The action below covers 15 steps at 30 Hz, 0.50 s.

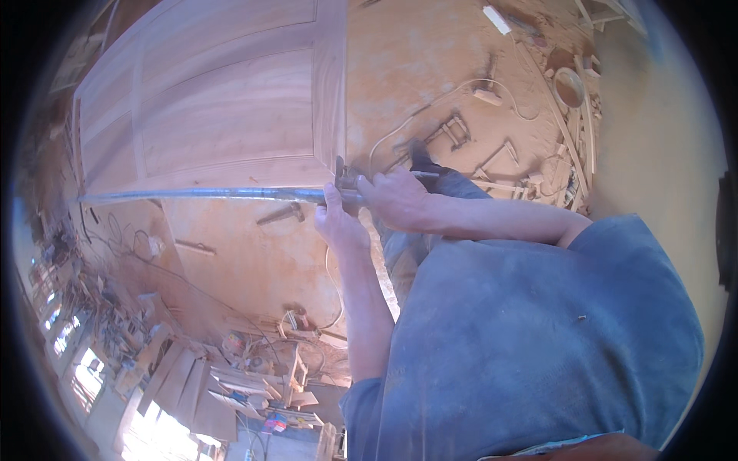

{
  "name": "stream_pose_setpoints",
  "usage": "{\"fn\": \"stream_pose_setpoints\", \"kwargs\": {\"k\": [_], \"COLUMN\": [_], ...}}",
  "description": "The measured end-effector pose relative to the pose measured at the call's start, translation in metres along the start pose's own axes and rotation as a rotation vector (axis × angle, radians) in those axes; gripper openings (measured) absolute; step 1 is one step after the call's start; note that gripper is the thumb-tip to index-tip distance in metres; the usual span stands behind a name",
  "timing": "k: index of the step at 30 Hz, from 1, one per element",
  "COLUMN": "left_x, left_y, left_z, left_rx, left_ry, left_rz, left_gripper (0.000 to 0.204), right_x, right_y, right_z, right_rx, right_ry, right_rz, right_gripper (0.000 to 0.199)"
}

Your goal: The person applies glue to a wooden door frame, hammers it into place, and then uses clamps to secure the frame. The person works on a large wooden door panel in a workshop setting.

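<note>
A long metal bar clamp [207, 194] lies along the near edge of a panelled wooden door [215, 100], its long axis running left to right. The left hand [338, 223] wraps closed around the bar at its right end; the right hand [396, 196] grips the clamp head [346, 183], fingers curled tight.

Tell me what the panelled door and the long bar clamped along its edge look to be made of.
Panelled door: bare, unfinished wood, pale reddish with visible grain. Long bar: apparently metal, grey with a dull sheen; both hands grip its clamp head.
</note>
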<state>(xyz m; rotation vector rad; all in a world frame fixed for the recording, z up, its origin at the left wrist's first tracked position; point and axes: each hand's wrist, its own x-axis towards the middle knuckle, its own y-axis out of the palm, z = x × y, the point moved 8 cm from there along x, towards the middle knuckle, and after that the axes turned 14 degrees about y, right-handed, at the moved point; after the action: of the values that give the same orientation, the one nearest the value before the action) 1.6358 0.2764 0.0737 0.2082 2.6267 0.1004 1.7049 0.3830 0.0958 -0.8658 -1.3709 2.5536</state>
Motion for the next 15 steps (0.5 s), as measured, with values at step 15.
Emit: {"fn": "stream_pose_setpoints", "kwargs": {"k": [15], "left_x": [-0.012], "left_y": [-0.005], "left_z": [-0.014], "left_rx": [-0.286], "left_ry": [0.124], "left_rz": [0.140], "left_gripper": [0.046], "right_x": [0.017], "right_y": [-0.026], "right_z": [-0.001], "right_rx": [0.262], "right_ry": [0.243], "right_rz": [0.409], "right_gripper": [0.065]}}
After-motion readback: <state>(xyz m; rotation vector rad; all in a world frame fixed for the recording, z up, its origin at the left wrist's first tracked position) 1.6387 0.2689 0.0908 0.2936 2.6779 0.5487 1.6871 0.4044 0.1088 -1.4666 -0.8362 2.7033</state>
